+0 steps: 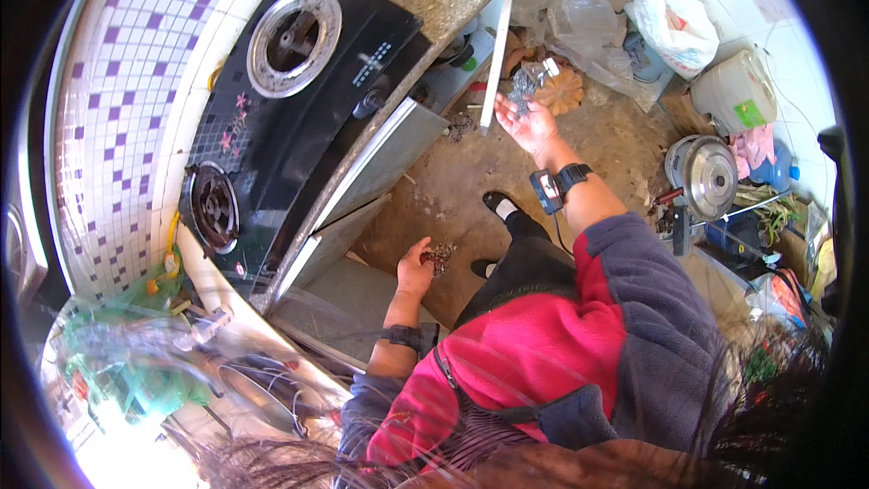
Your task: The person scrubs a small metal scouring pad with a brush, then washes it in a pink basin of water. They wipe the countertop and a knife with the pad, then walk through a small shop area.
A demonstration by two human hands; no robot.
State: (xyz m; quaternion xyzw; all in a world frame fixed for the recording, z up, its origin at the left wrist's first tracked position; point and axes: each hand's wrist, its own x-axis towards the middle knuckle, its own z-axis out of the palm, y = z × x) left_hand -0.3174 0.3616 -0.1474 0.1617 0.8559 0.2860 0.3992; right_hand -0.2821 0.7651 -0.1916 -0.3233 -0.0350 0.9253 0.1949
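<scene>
My right hand (pixel 529 128) is reached out over the floor, palm partly up, holding a grey, shiny wiry bundle (pixel 522 85). Small white pieces (pixel 550 68) show beside the bundle's upper right. An orange-brown ribbed pumpkin (pixel 562 92) lies on the floor just beyond that hand. Lower down, my left hand (pixel 413 270) hangs beside the open cabinet doors. A dark, speckled clump (pixel 441 258) appears at its fingertips; whether the fingers grip it or it lies on the floor below, I cannot tell. A similar clump (pixel 461 128) is on the floor near the upper door.
Two cabinet doors (pixel 394 149) stand open under a black gas hob (pixel 319 95). A white bar (pixel 499 58) slants down near my right hand. Along the right wall are a lidded metal pot (pixel 710 176), a plastic bucket (pixel 734 92) and a white bag (pixel 675 27).
</scene>
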